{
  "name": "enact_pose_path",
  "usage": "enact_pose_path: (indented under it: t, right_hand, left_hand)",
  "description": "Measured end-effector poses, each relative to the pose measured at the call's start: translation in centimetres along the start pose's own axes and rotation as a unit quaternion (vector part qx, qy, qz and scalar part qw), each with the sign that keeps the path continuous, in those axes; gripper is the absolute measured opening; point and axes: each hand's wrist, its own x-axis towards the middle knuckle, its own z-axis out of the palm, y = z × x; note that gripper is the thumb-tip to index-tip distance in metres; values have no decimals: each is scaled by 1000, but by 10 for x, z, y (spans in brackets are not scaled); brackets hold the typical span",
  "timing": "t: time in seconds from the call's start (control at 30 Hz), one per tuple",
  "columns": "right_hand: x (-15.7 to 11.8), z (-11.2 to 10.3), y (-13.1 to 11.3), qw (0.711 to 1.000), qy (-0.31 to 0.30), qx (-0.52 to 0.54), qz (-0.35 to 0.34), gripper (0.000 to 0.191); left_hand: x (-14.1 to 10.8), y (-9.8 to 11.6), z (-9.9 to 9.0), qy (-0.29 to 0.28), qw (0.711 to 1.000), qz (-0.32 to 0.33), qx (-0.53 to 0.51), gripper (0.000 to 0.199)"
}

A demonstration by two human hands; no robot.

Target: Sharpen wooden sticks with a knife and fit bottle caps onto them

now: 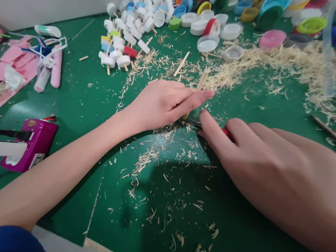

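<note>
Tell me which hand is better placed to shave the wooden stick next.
Probably the right hand: it holds the dark-bladed tool, whose tip is by the lower end of the wooden stick. The left hand is occupied holding that stick.

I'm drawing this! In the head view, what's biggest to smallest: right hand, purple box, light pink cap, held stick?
1. Right hand
2. Purple box
3. Light pink cap
Held stick: partly hidden, so I can't rank it.
</note>
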Motion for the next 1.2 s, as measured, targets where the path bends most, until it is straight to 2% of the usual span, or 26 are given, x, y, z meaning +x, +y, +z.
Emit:
enact_pose_path:
  t: [0.23,0.43,0.67,1.2]
  right_hand:
    - [3,2,2,1000,-13,-7,-24,33]
    - [2,6,1,1000,-15,-11,-19,28]
    - [5,6,3,1000,-16,7,-18,34]
    - [2,4,2,1000,-5,4,-19,29]
  left_hand:
    - [1,0,0,-5,1000,-9,-2,61]
    - [1,-1,0,-4,1000,-11,-2,62]
    - [1,-1,0,2,1000,-7,-5,62]
    - [1,0,0,6,1000,-11,-8,62]
